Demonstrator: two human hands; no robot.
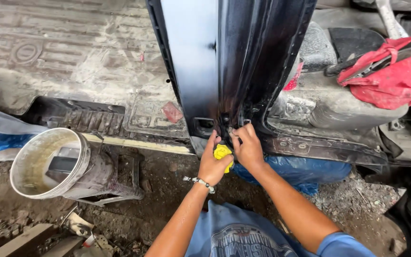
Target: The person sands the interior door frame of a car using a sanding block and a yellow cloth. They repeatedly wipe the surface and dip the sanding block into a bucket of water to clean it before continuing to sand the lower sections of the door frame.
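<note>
Fingers (pixel 213 141) of left hand (pixel 212 164) clutch yellow cloth (pixel 222 153), right hand (pixel 248 147) beside it

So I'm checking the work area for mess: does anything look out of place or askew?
Yes. A dirty bucket lies tipped on its side on the ground, left of the hands. A red rag is heaped loosely in the stripped, dusty car interior at right.

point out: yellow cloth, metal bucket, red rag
yellow cloth (pixel 222 152): head view, on the bunched part showing beside the left hand (pixel 211 164).
metal bucket (pixel 84 166): head view, on its outer wall.
red rag (pixel 396 81): head view, on its middle fold.
</note>
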